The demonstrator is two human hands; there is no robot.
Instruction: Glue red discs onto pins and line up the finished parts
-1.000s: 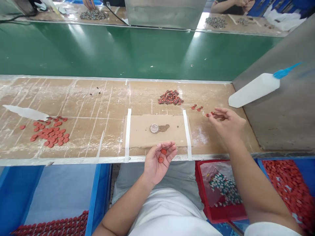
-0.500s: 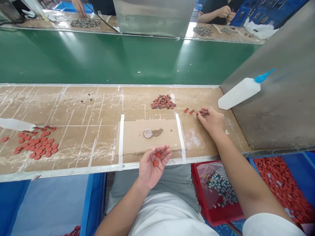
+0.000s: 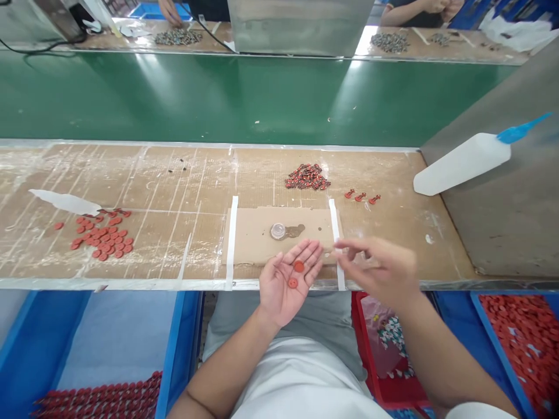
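Observation:
My left hand (image 3: 286, 288) is palm up at the table's front edge, fingers spread, with two red discs (image 3: 298, 266) lying loose on it. Just right of it, my right hand (image 3: 379, 267) is blurred by motion, its fingers apart with nothing seen between them. Three small red pieces with stems (image 3: 360, 197) lie in a row on the table at the right. A pile of small dark and red parts (image 3: 307, 177) sits left of them. On the taped cardboard (image 3: 253, 233) is a small round clear dish (image 3: 278, 231) beside a wet brown patch.
Many red discs (image 3: 105, 240) and a white pointed piece (image 3: 65, 202) lie at the left. A white bottle with blue nozzle (image 3: 463, 164) leans by the metal wall (image 3: 498, 192). Blue bins (image 3: 174, 349) and a red bin (image 3: 371, 372) stand below. Other people's hands show across the green belt (image 3: 174, 99).
My right hand has moved from the row of red pieces toward my left hand, leaving the third piece on the table. My left hand has opened flatter. The view has shifted.

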